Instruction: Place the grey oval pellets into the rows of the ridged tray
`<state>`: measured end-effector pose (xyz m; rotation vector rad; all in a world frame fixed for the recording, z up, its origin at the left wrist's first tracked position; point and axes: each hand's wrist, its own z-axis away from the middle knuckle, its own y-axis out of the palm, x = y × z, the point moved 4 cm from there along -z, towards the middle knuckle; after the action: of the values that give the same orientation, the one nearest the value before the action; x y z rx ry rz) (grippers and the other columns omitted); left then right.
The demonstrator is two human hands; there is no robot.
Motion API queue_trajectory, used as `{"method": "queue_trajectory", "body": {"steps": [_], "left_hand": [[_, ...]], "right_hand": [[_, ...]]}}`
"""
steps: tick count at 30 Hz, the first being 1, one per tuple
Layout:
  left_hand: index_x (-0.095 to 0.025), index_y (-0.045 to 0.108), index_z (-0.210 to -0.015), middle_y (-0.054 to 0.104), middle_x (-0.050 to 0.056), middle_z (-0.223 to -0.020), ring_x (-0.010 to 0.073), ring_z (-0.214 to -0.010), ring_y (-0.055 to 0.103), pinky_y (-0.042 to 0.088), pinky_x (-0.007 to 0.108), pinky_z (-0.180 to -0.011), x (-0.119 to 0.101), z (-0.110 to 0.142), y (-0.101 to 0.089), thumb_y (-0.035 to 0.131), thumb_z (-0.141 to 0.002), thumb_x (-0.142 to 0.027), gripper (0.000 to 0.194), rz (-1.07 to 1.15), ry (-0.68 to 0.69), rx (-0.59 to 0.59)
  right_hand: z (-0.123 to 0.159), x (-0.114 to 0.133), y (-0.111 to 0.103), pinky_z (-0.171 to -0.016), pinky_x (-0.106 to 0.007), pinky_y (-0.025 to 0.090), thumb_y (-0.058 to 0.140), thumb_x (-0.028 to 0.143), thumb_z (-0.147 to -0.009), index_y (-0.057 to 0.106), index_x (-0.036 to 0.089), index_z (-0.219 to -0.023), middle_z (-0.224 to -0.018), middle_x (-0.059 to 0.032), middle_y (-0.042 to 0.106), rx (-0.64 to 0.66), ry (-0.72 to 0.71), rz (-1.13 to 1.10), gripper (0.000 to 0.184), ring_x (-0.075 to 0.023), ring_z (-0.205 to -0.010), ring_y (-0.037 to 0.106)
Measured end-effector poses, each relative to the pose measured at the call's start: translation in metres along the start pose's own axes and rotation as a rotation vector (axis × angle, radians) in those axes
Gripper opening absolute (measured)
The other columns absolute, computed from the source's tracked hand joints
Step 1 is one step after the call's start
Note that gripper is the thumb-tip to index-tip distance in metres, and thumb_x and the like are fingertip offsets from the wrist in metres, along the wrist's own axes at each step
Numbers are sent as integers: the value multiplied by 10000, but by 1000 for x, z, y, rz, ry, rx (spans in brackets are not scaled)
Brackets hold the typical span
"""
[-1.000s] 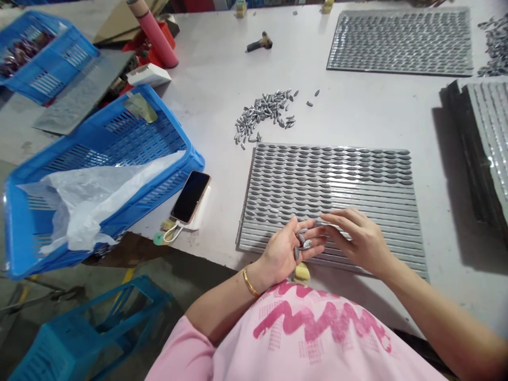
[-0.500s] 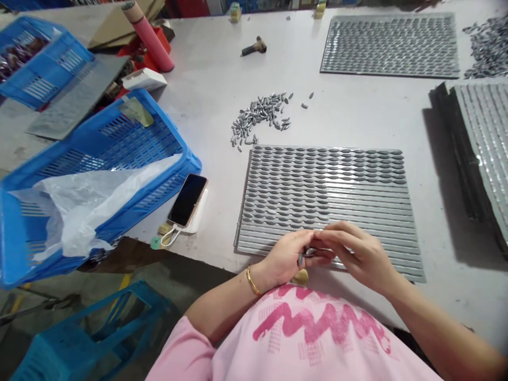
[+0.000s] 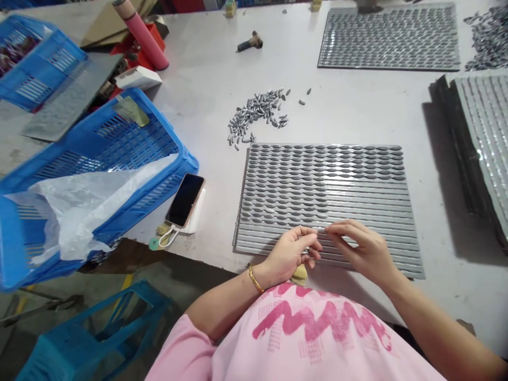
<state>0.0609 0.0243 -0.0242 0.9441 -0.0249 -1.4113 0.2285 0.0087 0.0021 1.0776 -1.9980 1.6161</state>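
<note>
The left hand [image 3: 289, 254] is curled narrowly, with its contents hidden, and the right hand's [image 3: 361, 248] fingertips are pinched close, with no held item discernible. Grey spindle-shaped pieces [image 3: 286, 211] are laid lengthwise along the grooved metal tray [image 3: 377, 233], just beyond the nearer left hand.

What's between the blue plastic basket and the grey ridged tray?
The head view shows a black smartphone lying on a white block, with a white cable trailing from it.

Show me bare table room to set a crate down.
Bare table lies between the near grooved sheet and the far sheet, right of the loose grey pieces. Crowded: the left side, around the blue crate and phone.
</note>
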Motion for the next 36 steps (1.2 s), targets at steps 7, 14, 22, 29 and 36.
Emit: {"method": "queue_trajectory", "body": {"steps": [7,14,22,29,36], "left_hand": [[-144,598,-981,634,46,-838,124,-674,638,517,231,-595,-2,5,-5,630,-874,-249,153,122,0,-19],[-142,595,-967,623,42,-845,115,-676,623,538,242,-629,-1,5,-5,599,-892,-207,99,157,7,-47],[-140,601,-961,623,45,-840,118,-681,624,548,249,-638,0,4,-5,591,-898,-202,89,176,12,-38],[-139,616,-948,624,45,-831,117,-688,624,553,248,-658,-1,3,-4,605,-892,-200,84,196,7,-33],[-128,633,-972,691,114,-952,193,-847,698,560,376,-878,-12,5,1,556,-943,-298,189,272,29,-42]], "right_hand": [[-2,-29,18,-768,-349,532,569,55,-899,669,202,-1099,-988,-88,684,-10,-259,255,268,-212,-904,614],[2,-33,18,-822,-365,539,539,11,-880,652,178,-1134,-1017,-106,677,59,-354,319,324,-220,-931,594],[2,-38,19,-809,-374,548,487,29,-899,657,179,-1156,-1045,-109,691,97,-349,324,343,-228,-958,602],[2,-37,19,-788,-380,551,461,0,-879,657,161,-1147,-1032,-121,683,96,-351,335,369,-233,-938,590],[-2,-33,13,-806,-380,548,498,18,-894,656,170,-1159,-1039,-124,665,101,-341,268,344,-230,-940,594]]}}
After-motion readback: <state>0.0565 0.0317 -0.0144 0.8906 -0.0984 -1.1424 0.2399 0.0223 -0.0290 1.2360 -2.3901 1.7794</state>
